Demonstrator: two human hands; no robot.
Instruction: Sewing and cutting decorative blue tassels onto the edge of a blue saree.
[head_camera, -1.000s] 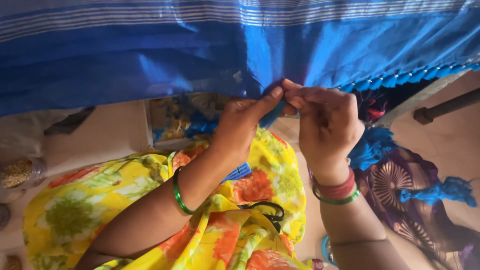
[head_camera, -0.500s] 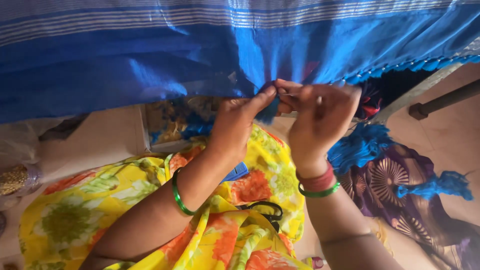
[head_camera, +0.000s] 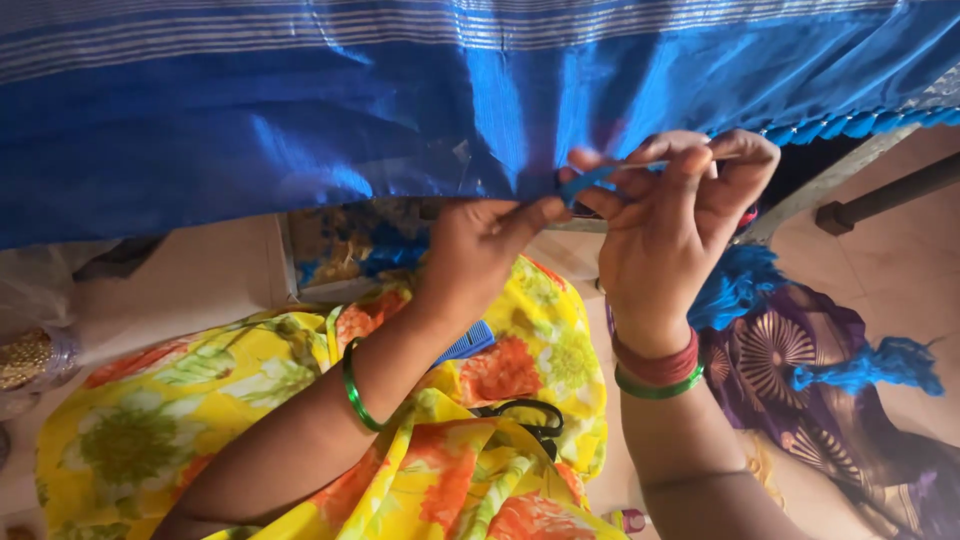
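Observation:
A shiny blue cloth (head_camera: 300, 130) with pale stripes along its top hangs across the upper view. My left hand (head_camera: 478, 250) pinches its lower edge between thumb and fingers. My right hand (head_camera: 672, 220) is raised beside it, fingers closed on a blue thread strand (head_camera: 590, 182) that runs to the cloth's edge. Both wrists wear green bangles, the right one also a red bangle. A row of finished blue tassels (head_camera: 860, 122) lines the edge at the right.
My lap is covered by yellow flowered fabric (head_camera: 200, 420). Black-handled scissors (head_camera: 522, 415) and a blue comb (head_camera: 462, 343) lie on it. Bundles of blue thread (head_camera: 870, 365) rest on purple patterned cloth at right. A jar (head_camera: 35, 355) stands at left on the pale floor.
My right hand has lifted and moved right, drawing the blue strand out from the cloth's edge. My left hand keeps its pinch on the edge.

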